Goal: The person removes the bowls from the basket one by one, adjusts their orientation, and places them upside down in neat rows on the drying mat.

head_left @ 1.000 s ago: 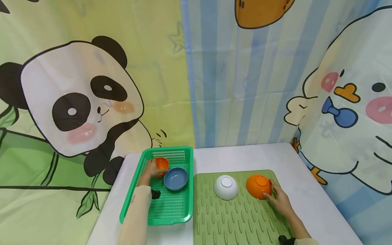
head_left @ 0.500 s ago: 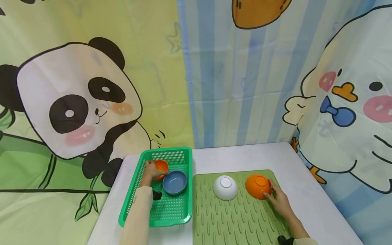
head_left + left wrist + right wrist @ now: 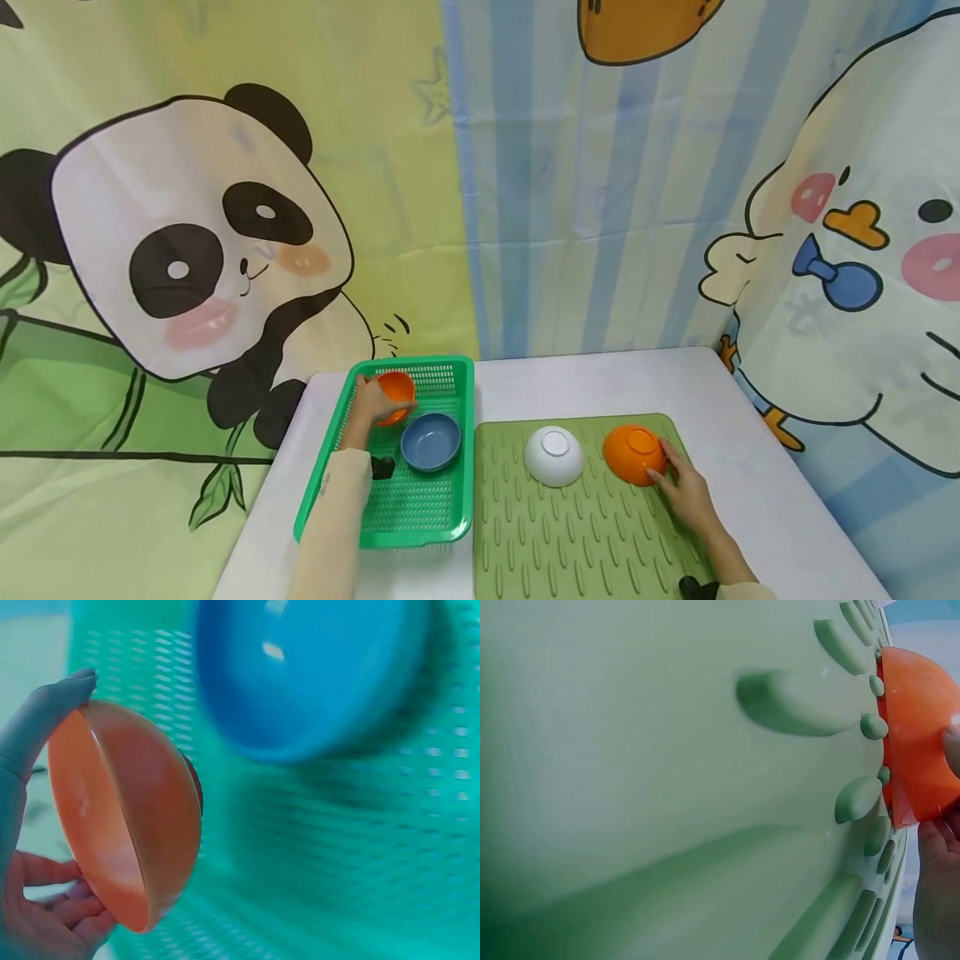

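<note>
Over the far left part of the green basket, my left hand grips a small orange bowl by its rim. In the left wrist view that bowl is tilted on its side, thumb at one end of the rim and fingers at the other. A blue bowl sits upright in the basket beside it. On the green mat, my right hand holds the side of an upside-down orange bowl. The right wrist view shows this bowl rim down on the mat's ridges, fingers partly cut off.
A white bowl stands upside down on the mat, left of the right-hand orange bowl. Basket and mat lie side by side on a white table. Printed curtains hang behind and at the sides.
The left hand has raised its orange bowl slightly and moved it a little away from the blue bowl. The right hand and its bowl stay put. The head view has shifted slightly.
</note>
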The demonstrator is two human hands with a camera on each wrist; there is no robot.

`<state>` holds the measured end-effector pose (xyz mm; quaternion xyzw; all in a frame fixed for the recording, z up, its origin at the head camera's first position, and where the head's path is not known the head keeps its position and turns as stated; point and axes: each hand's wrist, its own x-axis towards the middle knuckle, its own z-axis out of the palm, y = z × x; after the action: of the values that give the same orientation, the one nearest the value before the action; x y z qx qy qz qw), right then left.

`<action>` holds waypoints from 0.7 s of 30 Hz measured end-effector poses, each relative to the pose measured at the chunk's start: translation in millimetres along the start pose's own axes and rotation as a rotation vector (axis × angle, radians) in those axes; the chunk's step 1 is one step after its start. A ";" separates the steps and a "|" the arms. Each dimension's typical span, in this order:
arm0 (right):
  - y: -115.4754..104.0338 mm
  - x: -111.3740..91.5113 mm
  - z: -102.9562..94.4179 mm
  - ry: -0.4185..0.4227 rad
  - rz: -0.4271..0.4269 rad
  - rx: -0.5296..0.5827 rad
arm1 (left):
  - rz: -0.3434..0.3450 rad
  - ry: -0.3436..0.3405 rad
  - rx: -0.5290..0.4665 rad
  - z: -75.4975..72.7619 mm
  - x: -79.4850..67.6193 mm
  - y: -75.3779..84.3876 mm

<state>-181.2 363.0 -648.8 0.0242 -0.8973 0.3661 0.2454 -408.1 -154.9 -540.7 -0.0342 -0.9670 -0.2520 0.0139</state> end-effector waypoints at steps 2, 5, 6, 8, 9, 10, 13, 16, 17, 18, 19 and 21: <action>-0.3 -1.6 -1.4 0.005 0.003 -0.009 | 0.024 0.042 -0.057 -9.8 -2.2 13.2; -1.3 -2.8 -3.9 0.011 0.003 -0.014 | 0.079 0.088 -0.196 -28.3 -17.5 42.8; -1.5 -2.8 -4.6 0.016 0.002 -0.017 | 0.104 0.098 -0.254 -34.0 -25.9 54.1; -2.1 -2.1 -5.8 0.016 -0.001 -0.007 | 0.170 0.091 -0.390 -43.9 -46.2 78.2; -2.3 -1.7 -6.2 0.015 0.000 -0.002 | 0.218 0.083 -0.465 -47.6 -57.4 89.9; -2.4 -1.2 -6.2 0.014 0.000 0.003 | 0.265 0.071 -0.547 -50.8 -69.3 101.3; -3.0 0.4 -5.5 0.013 0.001 0.022 | 0.443 0.022 -0.776 -54.2 -101.8 127.8; -2.4 1.5 -3.6 0.010 0.000 0.022 | 0.603 -0.016 -0.926 -53.5 -128.4 145.7; -2.2 1.7 -3.2 0.008 0.000 0.021 | 0.649 -0.030 -0.955 -52.8 -135.8 150.3; -1.9 1.8 -2.7 0.006 -0.001 0.022 | 0.688 -0.040 -0.971 -52.5 -143.1 154.9; -1.5 1.9 -2.4 0.003 -0.002 0.022 | 0.725 -0.044 -0.980 -52.9 -150.7 159.7; -0.2 1.6 -2.0 0.000 0.004 0.018 | 0.784 -0.052 -0.984 -52.8 -163.5 167.3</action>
<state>-181.7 364.4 -646.7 0.0247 -0.8940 0.3747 0.2445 -232.3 -44.7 -420.5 -0.3948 -0.6535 -0.6427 0.0643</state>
